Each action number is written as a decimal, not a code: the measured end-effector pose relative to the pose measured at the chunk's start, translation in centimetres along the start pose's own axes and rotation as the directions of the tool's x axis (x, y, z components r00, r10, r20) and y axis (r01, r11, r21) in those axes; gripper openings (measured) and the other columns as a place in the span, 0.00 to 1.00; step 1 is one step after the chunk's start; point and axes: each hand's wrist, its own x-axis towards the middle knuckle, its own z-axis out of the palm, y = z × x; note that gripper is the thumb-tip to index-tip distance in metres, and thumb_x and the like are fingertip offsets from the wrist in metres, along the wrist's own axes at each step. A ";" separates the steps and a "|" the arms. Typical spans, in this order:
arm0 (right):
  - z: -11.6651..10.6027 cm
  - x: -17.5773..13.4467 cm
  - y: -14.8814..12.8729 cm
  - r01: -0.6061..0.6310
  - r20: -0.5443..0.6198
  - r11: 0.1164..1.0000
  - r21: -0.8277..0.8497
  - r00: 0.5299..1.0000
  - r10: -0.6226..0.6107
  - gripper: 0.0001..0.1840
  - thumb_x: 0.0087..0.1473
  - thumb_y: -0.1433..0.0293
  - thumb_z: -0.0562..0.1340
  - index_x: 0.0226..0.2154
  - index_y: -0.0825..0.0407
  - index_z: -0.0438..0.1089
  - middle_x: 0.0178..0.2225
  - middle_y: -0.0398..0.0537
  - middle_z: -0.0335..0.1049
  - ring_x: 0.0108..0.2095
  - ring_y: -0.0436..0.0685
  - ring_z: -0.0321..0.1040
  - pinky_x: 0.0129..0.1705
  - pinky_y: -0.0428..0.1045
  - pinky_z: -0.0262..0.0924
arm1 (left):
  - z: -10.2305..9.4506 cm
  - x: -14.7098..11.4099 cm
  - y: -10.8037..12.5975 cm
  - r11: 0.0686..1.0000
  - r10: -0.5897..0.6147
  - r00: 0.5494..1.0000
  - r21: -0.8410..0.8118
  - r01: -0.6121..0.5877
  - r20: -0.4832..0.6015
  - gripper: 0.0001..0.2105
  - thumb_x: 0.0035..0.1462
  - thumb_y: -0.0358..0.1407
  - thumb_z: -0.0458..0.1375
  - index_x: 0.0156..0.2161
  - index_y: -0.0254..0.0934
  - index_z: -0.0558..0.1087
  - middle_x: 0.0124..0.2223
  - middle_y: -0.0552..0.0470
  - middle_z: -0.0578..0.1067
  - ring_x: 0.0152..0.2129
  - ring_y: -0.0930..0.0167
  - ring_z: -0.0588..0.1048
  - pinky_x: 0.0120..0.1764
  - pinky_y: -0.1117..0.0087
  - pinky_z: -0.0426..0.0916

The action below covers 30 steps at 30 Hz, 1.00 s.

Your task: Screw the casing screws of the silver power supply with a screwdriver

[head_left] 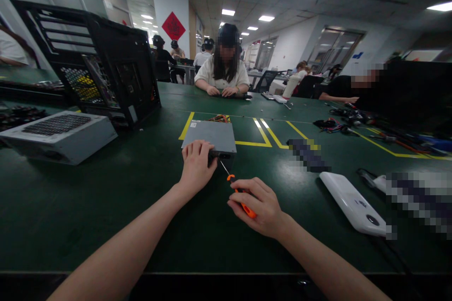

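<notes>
A grey computer power supply (215, 132) lies on the green table in front of me, its bundle of coloured wires at the far side. My left hand (197, 164) grips its near left part, fingers over the top and thumb at the front face. In my right hand (259, 207) is an orange and black screwdriver (249, 210), held between thumb and fingers. Its thin shaft points up and left to the power supply's near face, close to the dark socket. Whether the tip sits in a screw is too small to tell.
To the left stand a second grey power supply (67, 134) and a black computer case (106, 66). A white power bank-like device (353, 202) lies at right, near a blurred-out dark object (307, 154) and tangled cables (339, 124). A person (224, 68) sits across the table.
</notes>
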 end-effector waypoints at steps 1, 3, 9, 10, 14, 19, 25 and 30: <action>0.0 0.0 0.0 0.001 -0.002 1.000 -0.001 1.000 -0.001 0.05 0.47 0.75 0.62 0.31 0.56 0.68 0.36 0.54 0.68 0.33 0.52 0.64 0.32 0.48 0.61 | 0.0 0.0 0.0 1.000 0.000 1.000 -0.001 0.000 -0.001 0.13 0.50 0.33 0.56 0.43 0.37 0.64 0.45 0.46 0.66 0.44 0.62 0.63 0.46 0.59 0.56; -0.1 0.1 -0.1 0.005 -0.006 1.000 -0.002 1.000 -0.005 0.04 0.47 0.75 0.62 0.31 0.56 0.68 0.35 0.54 0.68 0.32 0.52 0.64 0.31 0.47 0.61 | 0.0 0.0 -0.1 1.000 0.000 1.000 0.000 0.000 0.000 0.13 0.50 0.32 0.56 0.43 0.38 0.64 0.45 0.47 0.66 0.44 0.62 0.63 0.46 0.59 0.56; -0.1 0.1 -0.1 0.017 -0.017 1.000 -0.002 1.000 -0.017 0.05 0.47 0.76 0.62 0.31 0.56 0.67 0.35 0.53 0.69 0.32 0.52 0.64 0.30 0.48 0.61 | 0.0 0.0 -0.1 1.000 0.002 1.000 0.002 -0.002 0.009 0.13 0.50 0.33 0.56 0.43 0.37 0.64 0.46 0.46 0.65 0.44 0.62 0.63 0.46 0.59 0.56; -0.1 0.1 -0.1 0.023 -0.024 1.000 0.002 0.999 -0.023 0.05 0.46 0.76 0.62 0.31 0.56 0.67 0.35 0.53 0.69 0.31 0.52 0.64 0.30 0.48 0.61 | 0.0 0.0 -0.1 1.000 0.002 1.000 0.002 -0.002 0.009 0.13 0.50 0.33 0.56 0.43 0.37 0.64 0.46 0.46 0.65 0.44 0.62 0.63 0.46 0.59 0.56; -0.7 0.1 -0.3 0.048 -0.097 0.998 0.034 0.994 -0.044 0.05 0.46 0.77 0.62 0.31 0.56 0.67 0.33 0.53 0.69 0.30 0.51 0.65 0.29 0.47 0.61 | 0.0 -0.1 -0.2 1.000 0.008 1.000 0.008 -0.008 0.012 0.14 0.50 0.33 0.56 0.44 0.37 0.63 0.46 0.46 0.65 0.44 0.62 0.63 0.46 0.59 0.57; -1.5 -0.1 0.0 -0.138 -0.294 0.985 0.107 0.942 0.164 0.09 0.47 0.77 0.61 0.34 0.52 0.68 0.36 0.50 0.67 0.35 0.54 0.66 0.34 0.50 0.63 | 0.1 0.0 -0.3 1.000 0.009 1.000 0.023 -0.009 0.024 0.14 0.50 0.33 0.56 0.44 0.37 0.63 0.46 0.46 0.65 0.45 0.62 0.62 0.46 0.59 0.57; -0.9 0.6 3.4 -0.508 -0.276 0.467 0.723 0.407 0.871 0.08 0.50 0.68 0.60 0.36 0.49 0.68 0.35 0.43 0.68 0.31 0.49 0.67 0.38 0.50 0.65 | -0.5 -0.1 -0.1 0.998 0.031 0.997 0.050 -0.035 0.068 0.13 0.52 0.33 0.54 0.45 0.37 0.63 0.47 0.45 0.65 0.46 0.61 0.62 0.48 0.57 0.57; 1.5 2.2 8.7 -0.520 0.176 -0.049 0.853 0.197 0.964 0.07 0.52 0.70 0.57 0.34 0.55 0.68 0.31 0.47 0.69 0.32 0.50 0.68 0.37 0.48 0.66 | -0.9 -0.3 0.1 0.997 0.063 0.994 0.040 -0.067 0.090 0.14 0.53 0.32 0.53 0.46 0.37 0.62 0.48 0.45 0.65 0.49 0.62 0.61 0.50 0.56 0.56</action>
